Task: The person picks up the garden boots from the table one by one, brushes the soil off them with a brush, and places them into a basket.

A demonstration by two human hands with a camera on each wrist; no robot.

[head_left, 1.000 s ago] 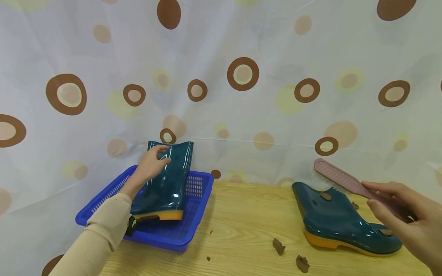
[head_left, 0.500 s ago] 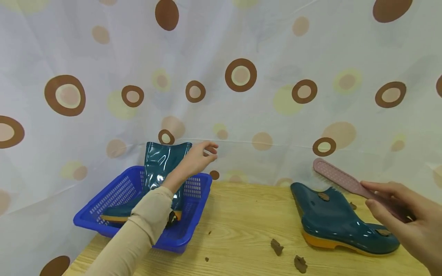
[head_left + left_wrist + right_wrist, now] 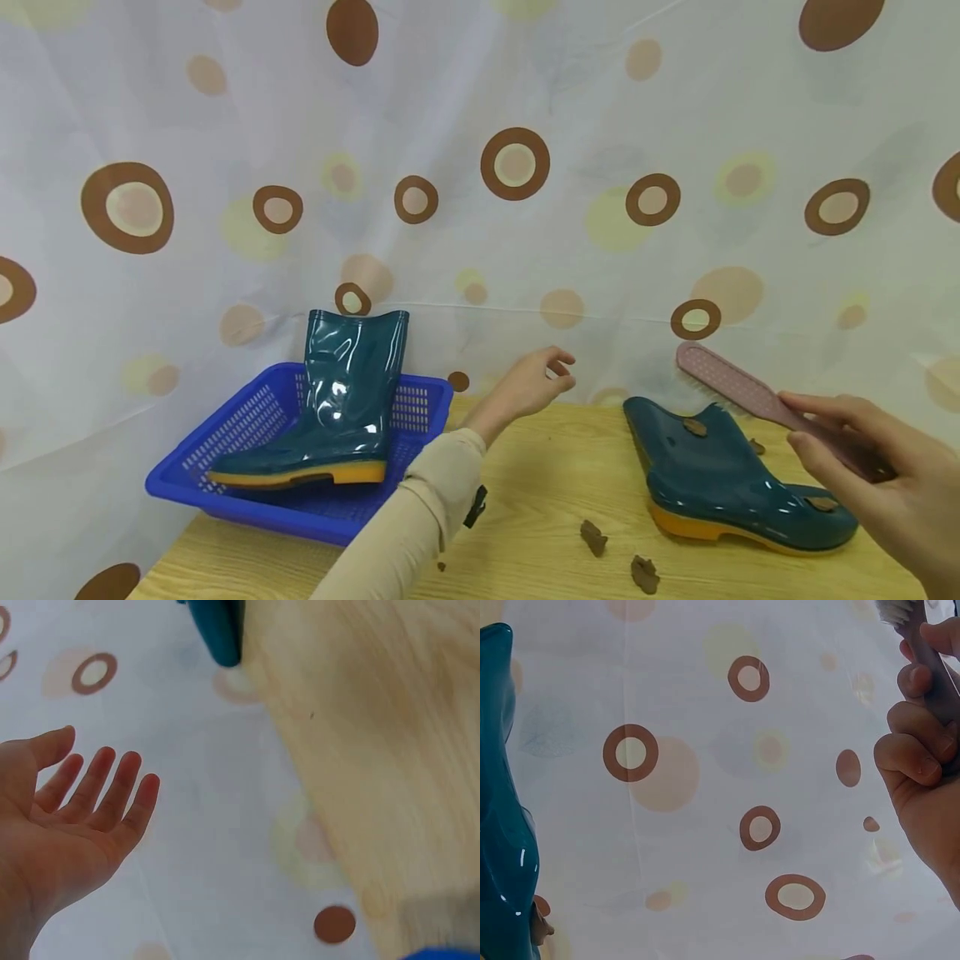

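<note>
My left hand [image 3: 528, 385] reaches out over the middle of the table, holding nothing, its fingers relaxed and spread a little in the left wrist view. At the right my right hand [image 3: 873, 467] grips a pink brush [image 3: 731, 379] by its handle, bristles facing down. Below the brush a dark green rubber boot [image 3: 708, 467] with a yellow sole lies on the table. Brown clumps [image 3: 695, 427] cling to its shaft and toe. A second green rubber boot [image 3: 341, 400] stands in the blue basket [image 3: 187, 467] at the left, its shaft leaning back.
Loose brown clumps [image 3: 593, 537] lie on the wooden table [image 3: 525, 492] in front of the boot on the right, with smaller crumbs nearby. Behind the table hangs a white curtain [image 3: 465, 83] with brown and yellow circles.
My left hand has moved right, from in front of the boot in the basket to the table's middle. The boot there stays put. My right hand still holds the brush, hardly moved.
</note>
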